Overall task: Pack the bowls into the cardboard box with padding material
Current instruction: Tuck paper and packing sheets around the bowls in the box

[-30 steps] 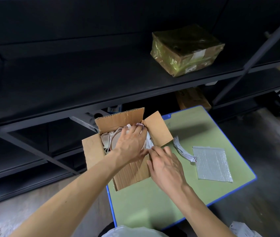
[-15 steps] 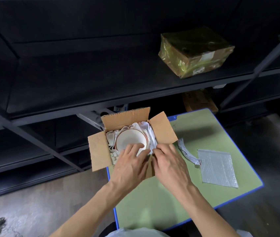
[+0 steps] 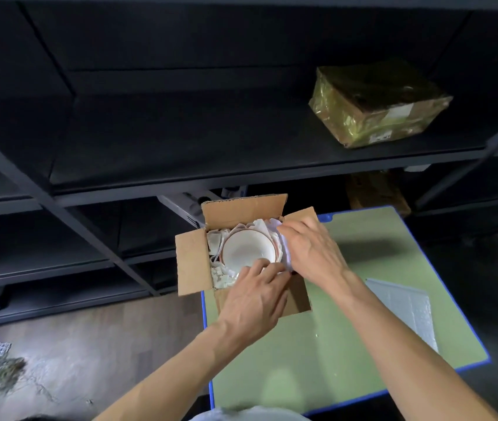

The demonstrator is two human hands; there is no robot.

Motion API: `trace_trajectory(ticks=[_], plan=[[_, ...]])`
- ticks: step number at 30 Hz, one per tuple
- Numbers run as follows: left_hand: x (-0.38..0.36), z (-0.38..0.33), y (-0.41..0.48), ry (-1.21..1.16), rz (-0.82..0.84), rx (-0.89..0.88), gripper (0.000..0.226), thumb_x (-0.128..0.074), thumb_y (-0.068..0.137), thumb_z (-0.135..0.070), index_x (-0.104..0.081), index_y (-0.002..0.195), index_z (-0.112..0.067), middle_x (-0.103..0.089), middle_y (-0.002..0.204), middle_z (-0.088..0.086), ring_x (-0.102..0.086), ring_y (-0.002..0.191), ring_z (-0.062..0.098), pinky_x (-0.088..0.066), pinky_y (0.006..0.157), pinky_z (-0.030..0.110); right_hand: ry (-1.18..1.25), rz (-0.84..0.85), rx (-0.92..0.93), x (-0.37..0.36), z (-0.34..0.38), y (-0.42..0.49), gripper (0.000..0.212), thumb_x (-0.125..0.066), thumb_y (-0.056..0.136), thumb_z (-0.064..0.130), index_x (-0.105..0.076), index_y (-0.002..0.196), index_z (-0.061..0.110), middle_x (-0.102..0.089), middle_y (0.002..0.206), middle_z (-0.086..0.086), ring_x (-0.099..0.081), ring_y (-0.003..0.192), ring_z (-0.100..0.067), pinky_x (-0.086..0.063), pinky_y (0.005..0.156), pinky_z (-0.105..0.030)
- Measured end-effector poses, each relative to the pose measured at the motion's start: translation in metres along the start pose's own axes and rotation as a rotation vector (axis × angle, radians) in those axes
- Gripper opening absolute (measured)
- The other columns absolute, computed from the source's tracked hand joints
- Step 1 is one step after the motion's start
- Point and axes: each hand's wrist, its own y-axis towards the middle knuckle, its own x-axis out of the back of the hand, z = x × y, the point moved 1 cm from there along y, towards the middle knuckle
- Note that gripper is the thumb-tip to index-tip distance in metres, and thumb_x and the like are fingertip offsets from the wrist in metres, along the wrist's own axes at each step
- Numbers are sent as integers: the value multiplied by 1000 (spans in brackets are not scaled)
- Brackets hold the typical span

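Well, the cardboard box [image 3: 193,262] stands open, its left flap jutting out past the blue edge of the green table [image 3: 317,344] and its far flap upright, close under the dark shelf rack [image 3: 180,153]. Inside it one white bowl [image 3: 246,249] sits mouth up, ringed by crumpled padding paper [image 3: 215,243] that fills the gap between the bowl and the box walls on the left, far and right sides.

The right hand [image 3: 311,253] lies over the box's right side, covering most of the right flap, with fingers and thumb closed on a fold of the padding paper. The left hand [image 3: 253,296] reaches in over the near flap, fingertips curled at the bowl's near rim – whether they pinch the paper or only press it I cannot tell.

To the right of the box and nearer the person, the table is bare green surface; one bubble-wrap sheet [image 3: 405,305] lies flat well to the box's right, partly behind the right forearm.

By count – one box with four flaps, one bowl in plain view, one bubble-wrap sheet, two hands. One film-wrapped parcel [image 3: 378,104] rests on the rack, up and right of the box.
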Motion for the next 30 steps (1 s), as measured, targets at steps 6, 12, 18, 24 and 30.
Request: trace_trajectory(ticks=[6, 12, 18, 24, 30], plan=[[-3, -4, -1, 50, 65, 2, 33, -42, 97, -34, -50, 126, -21, -54, 122, -7, -46, 109, 24, -43, 79, 37, 52, 34, 16, 2, 6, 3, 57, -28, 85, 28, -71, 119, 11, -70, 120, 5, -52, 97, -27, -44, 77, -29], [-7, -6, 5, 88, 59, 13, 35, -41, 97, -41, -57, 119, -18, -57, 112, -4, -49, 101, 24, -43, 77, 37, 34, 66, -32, -3, -1, 1, 53, -64, 83, 11, -61, 135, 23, -62, 130, 16, -46, 103, -17, -33, 87, -17], [-7, -8, 9, 112, 22, 28, 31, -43, 96, -43, -59, 105, -19, -57, 97, -3, -48, 91, 24, -43, 72, 37, 124, -12, 24, 4, -4, -12, 42, -57, 85, 5, -66, 124, 14, -64, 123, 6, -51, 99, -23, -48, 87, -31], [4, -23, -3, 43, -37, 47, 32, -36, 101, -36, -60, 114, -19, -55, 107, -4, -47, 98, 23, -39, 76, 36, 199, -52, -26, 17, -17, -44, 37, -66, 82, 0, -66, 117, 13, -63, 121, 5, -53, 98, -26, -51, 86, -37], [7, -41, 0, -51, -68, 66, 30, -35, 105, -32, -61, 99, -20, -55, 91, -5, -45, 82, 22, -40, 73, 37, 274, -112, -77, 27, -27, -62, 6, -65, 92, 10, -66, 95, 16, -61, 94, 7, -50, 87, -22, -49, 74, -36]])
